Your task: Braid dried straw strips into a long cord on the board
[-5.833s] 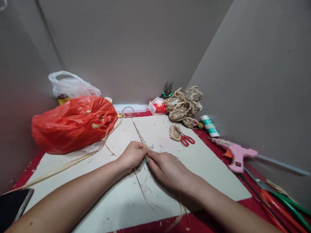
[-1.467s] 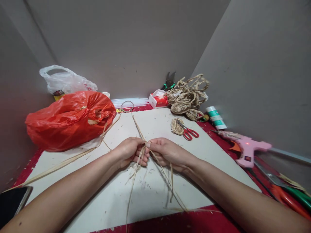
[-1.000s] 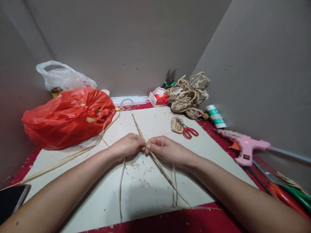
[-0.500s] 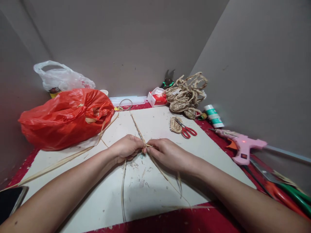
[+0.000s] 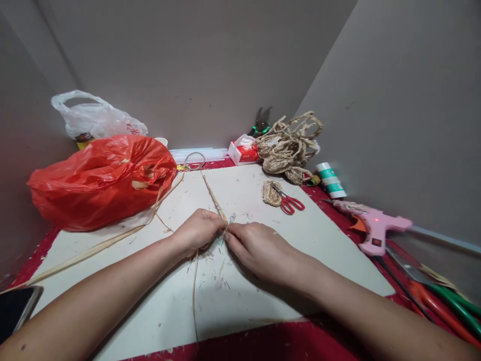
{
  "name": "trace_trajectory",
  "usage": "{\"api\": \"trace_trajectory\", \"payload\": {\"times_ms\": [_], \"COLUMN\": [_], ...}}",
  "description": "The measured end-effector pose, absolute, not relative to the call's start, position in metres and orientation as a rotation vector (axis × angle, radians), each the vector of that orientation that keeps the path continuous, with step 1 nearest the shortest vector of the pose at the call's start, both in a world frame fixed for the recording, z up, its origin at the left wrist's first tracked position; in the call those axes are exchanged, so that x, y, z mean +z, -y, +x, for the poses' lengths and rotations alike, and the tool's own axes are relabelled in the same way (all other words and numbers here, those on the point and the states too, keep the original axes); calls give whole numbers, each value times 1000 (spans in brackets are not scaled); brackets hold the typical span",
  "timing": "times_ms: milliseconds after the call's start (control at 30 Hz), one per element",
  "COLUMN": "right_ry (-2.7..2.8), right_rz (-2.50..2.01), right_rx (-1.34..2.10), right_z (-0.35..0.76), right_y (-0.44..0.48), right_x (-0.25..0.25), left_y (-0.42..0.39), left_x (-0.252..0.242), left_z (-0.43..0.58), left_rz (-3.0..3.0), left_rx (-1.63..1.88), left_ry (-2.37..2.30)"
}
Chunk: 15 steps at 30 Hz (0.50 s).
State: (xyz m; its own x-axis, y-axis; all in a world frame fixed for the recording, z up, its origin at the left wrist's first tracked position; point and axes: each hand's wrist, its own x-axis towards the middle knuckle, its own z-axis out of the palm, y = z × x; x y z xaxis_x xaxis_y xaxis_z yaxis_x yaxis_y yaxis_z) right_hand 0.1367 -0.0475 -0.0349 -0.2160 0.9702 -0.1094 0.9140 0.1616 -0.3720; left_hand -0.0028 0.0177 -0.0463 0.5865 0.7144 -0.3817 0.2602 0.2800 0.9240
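Note:
A thin straw braid (image 5: 214, 196) stretches from a wire ring (image 5: 194, 161) at the far side of the white board (image 5: 240, 301) down to my fingers. My left hand (image 5: 201, 231) is closed in a pinch on the braid's near end. Against its fingertips, my right hand (image 5: 255, 245) also pinches the strands at that end. One loose strand (image 5: 194, 296) hangs below my left hand across the board. The strands inside my right palm are hidden.
On the left lie a red plastic bag (image 5: 101, 185) of straw and a phone (image 5: 17, 311). Braided rope (image 5: 289, 145), a small woven piece (image 5: 271, 194) and red-handled scissors (image 5: 291, 203) sit behind right. A pink glue gun (image 5: 379, 225) and shears (image 5: 432, 286) line the right edge.
My right hand has turned and shifted slightly down, its fingers closer against the left. The strands that trailed below it are now out of sight. My left hand stays nearly in place.

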Motion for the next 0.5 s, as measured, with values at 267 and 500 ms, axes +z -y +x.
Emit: {"api": "trace_trajectory", "payload": {"times_ms": [267,500], "right_ry": [2531,2067], "right_rz": [-1822,-1624], "right_rx": [605,804], "right_z": [128,152], "right_y": [63,52], "right_x": [-15,5], "left_y": [-15,-21], "left_x": [-49,-43], "left_z": [-2,-7], "left_rz": [1301,1251], "left_rx": [342,236], "left_ry": [-956,-872]}}
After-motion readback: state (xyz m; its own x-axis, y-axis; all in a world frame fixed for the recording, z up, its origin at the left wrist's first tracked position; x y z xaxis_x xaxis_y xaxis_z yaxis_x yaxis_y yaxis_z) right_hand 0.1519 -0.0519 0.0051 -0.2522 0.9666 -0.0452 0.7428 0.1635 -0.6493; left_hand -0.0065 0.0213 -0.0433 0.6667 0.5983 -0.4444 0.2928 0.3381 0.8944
